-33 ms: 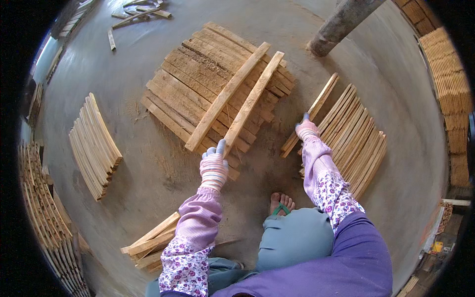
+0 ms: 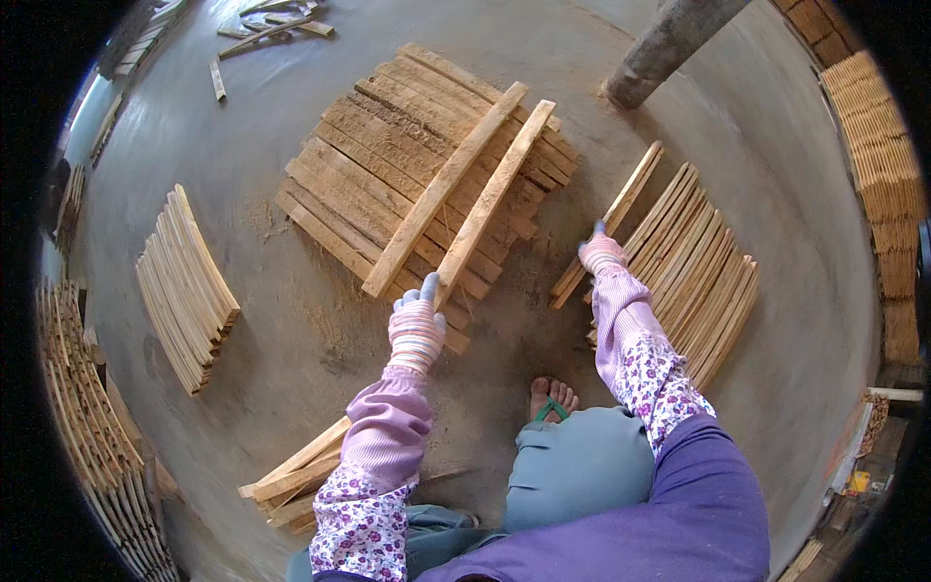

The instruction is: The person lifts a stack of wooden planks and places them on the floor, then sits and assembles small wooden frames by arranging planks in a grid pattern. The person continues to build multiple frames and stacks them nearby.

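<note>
Head view: left hand closed on near end of pale strip, long axis running away rightward over planks; right hand, closure unclear, on near-parallel loose strip beside stack.

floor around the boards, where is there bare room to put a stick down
Bare floor shows between the left stick stack and the board panel, lightly dusted, and right of the right stick stack. It is crowded around the right hand, where a single stick lies close beside that stack.
</note>
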### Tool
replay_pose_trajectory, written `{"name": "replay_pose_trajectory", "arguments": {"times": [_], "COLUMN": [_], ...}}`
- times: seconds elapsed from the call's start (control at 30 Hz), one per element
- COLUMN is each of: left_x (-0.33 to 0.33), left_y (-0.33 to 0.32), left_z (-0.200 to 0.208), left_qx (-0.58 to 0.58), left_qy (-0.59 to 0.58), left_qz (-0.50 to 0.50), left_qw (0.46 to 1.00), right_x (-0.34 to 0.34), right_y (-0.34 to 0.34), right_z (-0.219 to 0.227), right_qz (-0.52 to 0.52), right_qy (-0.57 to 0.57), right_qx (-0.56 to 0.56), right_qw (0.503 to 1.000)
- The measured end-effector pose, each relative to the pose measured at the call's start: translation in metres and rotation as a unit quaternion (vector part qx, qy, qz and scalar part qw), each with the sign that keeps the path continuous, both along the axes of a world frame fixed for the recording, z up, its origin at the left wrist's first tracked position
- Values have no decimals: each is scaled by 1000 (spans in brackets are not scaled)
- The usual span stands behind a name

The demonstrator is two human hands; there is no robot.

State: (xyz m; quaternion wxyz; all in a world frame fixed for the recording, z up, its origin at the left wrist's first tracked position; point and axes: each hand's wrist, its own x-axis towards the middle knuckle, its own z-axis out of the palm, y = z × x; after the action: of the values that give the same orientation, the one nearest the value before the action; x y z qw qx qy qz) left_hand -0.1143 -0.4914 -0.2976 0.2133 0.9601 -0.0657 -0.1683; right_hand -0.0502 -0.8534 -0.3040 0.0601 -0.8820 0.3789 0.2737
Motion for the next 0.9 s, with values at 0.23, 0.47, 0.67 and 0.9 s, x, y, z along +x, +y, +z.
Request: {"name": "replay_pose_trajectory", "arguments": {"times": [0.23,0.47,0.67,0.9], "left_x": [12,20,24,-11], "left_y": [48,52,55,-9], "left_z": [-41,-7,-27,-3], "left_qx": [-444,-576,-569,-25], "left_qy": [154,350,343,15], "left_qz": [207,293,270,6], "left_qw": [858,678,697,1000], "right_x": [-5,-8,-37,-30], "right_y": [-8,-35,-14,29], "right_z": [5,-2,-7,-9], "right_qz": [18,-9,-22,87], "right_qy": [59,-32,-173,-223], "right_qx": [-16,18,140,261], "right_qw": [998,999,975,935]}}
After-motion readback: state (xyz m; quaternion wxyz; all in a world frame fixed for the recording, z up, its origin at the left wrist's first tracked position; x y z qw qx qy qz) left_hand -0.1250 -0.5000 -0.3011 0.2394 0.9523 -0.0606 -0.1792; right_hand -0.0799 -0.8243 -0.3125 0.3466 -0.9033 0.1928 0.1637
